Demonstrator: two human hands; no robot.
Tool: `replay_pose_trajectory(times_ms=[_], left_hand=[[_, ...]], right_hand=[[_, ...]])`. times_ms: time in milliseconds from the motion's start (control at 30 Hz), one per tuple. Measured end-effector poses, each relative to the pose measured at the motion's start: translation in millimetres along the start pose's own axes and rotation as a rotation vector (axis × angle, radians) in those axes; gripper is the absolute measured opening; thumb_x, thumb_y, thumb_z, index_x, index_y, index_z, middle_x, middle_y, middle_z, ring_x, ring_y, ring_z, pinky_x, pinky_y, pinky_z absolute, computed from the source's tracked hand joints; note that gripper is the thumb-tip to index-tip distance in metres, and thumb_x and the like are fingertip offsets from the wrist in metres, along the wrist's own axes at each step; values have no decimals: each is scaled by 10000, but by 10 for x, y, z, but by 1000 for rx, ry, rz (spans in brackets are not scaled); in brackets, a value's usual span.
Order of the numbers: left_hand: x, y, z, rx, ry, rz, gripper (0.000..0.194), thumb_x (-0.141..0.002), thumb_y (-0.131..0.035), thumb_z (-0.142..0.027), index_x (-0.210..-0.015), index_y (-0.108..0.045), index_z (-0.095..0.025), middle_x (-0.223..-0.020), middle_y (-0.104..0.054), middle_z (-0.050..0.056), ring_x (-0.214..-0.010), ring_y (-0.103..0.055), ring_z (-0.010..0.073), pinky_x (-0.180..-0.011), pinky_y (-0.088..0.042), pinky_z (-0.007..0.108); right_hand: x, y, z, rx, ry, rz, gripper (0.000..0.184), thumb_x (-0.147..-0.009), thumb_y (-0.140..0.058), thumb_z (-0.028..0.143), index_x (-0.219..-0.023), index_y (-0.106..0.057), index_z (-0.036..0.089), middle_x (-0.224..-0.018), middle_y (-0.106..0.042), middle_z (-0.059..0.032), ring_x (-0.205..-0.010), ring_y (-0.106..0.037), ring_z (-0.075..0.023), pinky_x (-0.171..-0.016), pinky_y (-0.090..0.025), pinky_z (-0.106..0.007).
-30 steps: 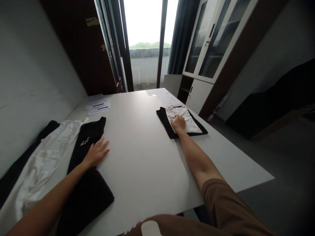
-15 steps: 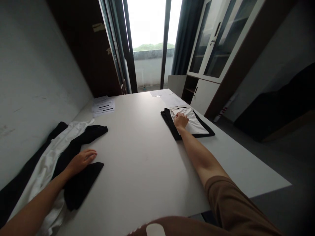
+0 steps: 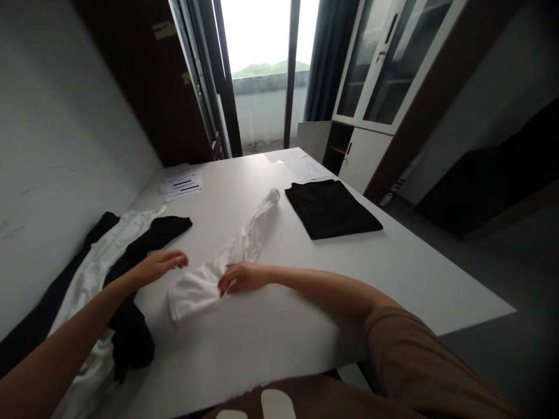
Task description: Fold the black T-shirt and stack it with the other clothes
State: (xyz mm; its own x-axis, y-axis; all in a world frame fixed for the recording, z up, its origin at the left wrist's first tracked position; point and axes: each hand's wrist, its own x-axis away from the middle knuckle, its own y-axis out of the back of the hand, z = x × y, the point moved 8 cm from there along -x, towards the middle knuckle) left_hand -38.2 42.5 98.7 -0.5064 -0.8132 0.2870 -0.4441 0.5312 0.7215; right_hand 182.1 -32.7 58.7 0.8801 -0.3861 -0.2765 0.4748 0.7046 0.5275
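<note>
A crumpled white cloth garment [image 3: 251,233] lies slantwise across the middle of the table, with a wide end near me and a narrow end pointing away. My right hand [image 3: 243,277] has its fingers curled round the cloth near its wide end. Left of it, my left hand [image 3: 163,265] hovers with fingers stretched out, holding nothing. Below and beside that hand lie black garments [image 3: 133,331] and a long white garment [image 3: 85,273] in a loose heap. A folded black garment [image 3: 334,209] rests flat at the right.
The white table [image 3: 279,343] has a wall on its left. Papers [image 3: 181,181] lie at the far left, and more sheets [image 3: 305,166] at the far end. A glass-fronted cabinet [image 3: 367,128] stands beyond the right edge.
My right hand has brought the white garment from on top of the folded black one to the table's middle. My left hand has lifted off the black garment, whose near end is now bunched.
</note>
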Motion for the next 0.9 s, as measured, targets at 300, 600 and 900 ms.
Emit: replay_pose_trajectory(times_ms=[300,600,900], left_hand=[[-1247,-1025,-1193,-378,-279,-330,412,-943,-556,-313,-1319,-669,-188,-1455,-562,168,-1368,-488,309,-1163,-368,463],[-1616,-1170,-756,-491,-25,-472,519,-1013,-459,-444,-1493,-531,-262,-1681,-270,119,-1535,-231,356,-1215,-171,603],[-655,307,1358,-789,182,-512,533,-984,-355,-260,-1454,-560,-114,-1601,-409,170,-1448,-404,315,-1200,-297,450]], right_hand=[[350,891,-134,-154,-136,-409,405,-965,-543,481,-755,-652,153,-786,-714,-72,-800,-665,-194,-815,-533,-318],[2404,2565,-743,879,-1109,-1222,341,-928,-581,363,-1189,-609,144,-1209,-611,-182,-1112,-488,-284,-934,-382,-373],[2367,2602,-972,892,-1363,-1005,495,-944,-621,468,-1255,-558,88,-1367,-464,-255,-1224,-311,-375,-1010,-292,-558]])
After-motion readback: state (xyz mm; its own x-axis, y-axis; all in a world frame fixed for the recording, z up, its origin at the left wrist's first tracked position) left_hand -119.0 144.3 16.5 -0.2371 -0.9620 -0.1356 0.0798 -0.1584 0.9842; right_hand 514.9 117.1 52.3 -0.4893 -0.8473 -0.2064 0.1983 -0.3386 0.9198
